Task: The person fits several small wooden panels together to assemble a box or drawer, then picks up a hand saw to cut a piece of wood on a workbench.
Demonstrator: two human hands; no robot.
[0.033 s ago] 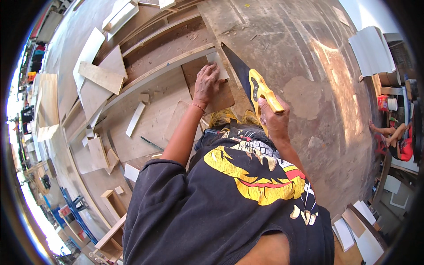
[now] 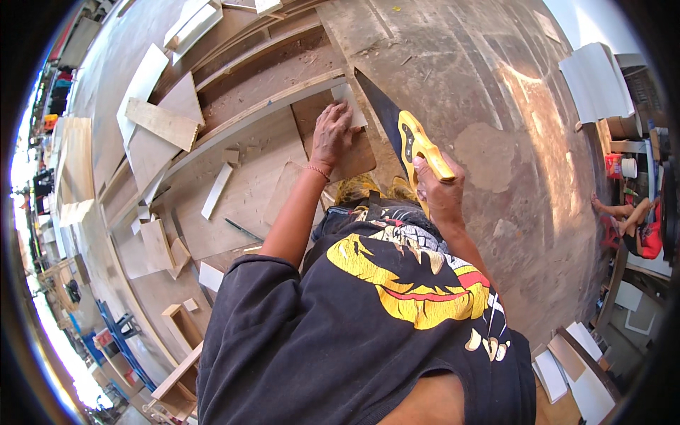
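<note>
My right hand (image 2: 443,190) is wrapped round the yellow handle of a handsaw (image 2: 422,142). Its dark, tapering blade points up and away, beside the end of a pale, white-faced board (image 2: 350,99). My left hand (image 2: 331,136) has its fingers bent down on that board near its end, gripping it; the fingertips are partly hidden. Below and beside this hand lies a brown wooden panel (image 2: 356,157) on the worktable (image 2: 265,145). The saw's teeth cannot be made out, nor can I tell whether the blade touches the board.
Offcuts, among them a pale plank (image 2: 163,124) and a narrow strip (image 2: 217,191), lie on the worktable to the left. A dark, thin tool (image 2: 243,229) rests near my left forearm. At the far right a person in red (image 2: 648,237) sits near stacked white panels (image 2: 596,81).
</note>
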